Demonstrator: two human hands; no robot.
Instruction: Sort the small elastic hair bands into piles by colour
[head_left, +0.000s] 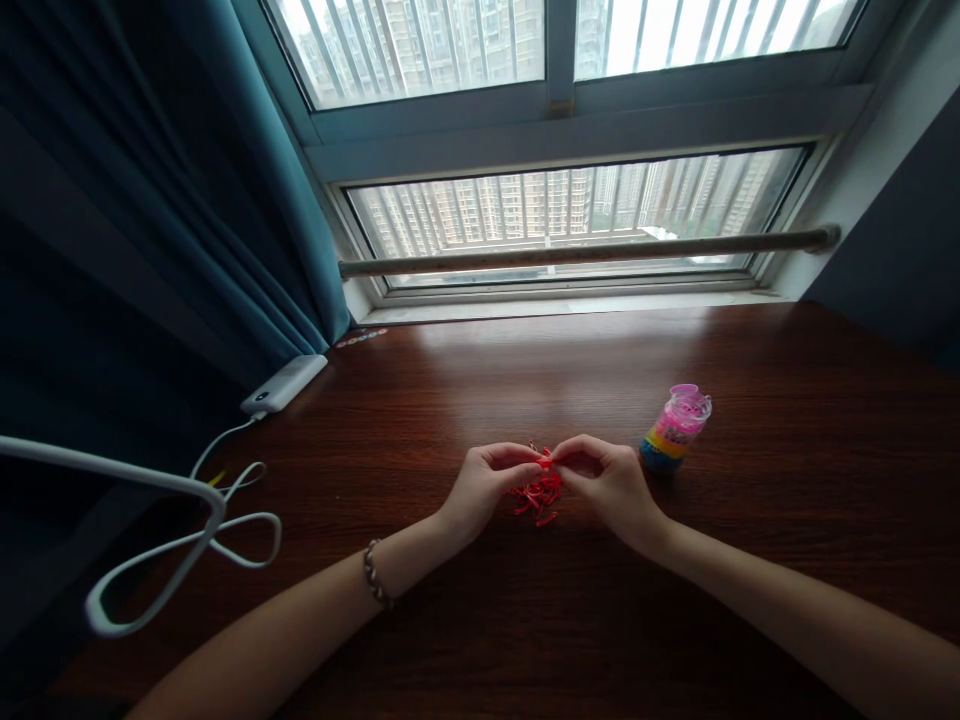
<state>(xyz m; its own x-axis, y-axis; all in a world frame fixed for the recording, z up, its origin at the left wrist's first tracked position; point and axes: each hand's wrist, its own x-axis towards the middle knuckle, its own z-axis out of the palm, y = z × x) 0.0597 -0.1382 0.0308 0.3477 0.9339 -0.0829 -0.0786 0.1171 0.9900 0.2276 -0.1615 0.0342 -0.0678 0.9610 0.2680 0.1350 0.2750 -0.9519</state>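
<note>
Above a small pile of red bands or strings on the brown table, my two hands meet fingertip to fingertip. My left hand is closed in a pinch on a small red piece. From the other side my right hand pinches the same red piece. The exact shape of that piece is too small to make out. A clear jar with pink, yellow and blue layers stands just right of my right hand, a pink loop at its top.
On the table's left edge lies a white power strip or adapter with a white cable looping beside it. A blue curtain hangs at the left. Behind the table, a metal rail crosses the window.
</note>
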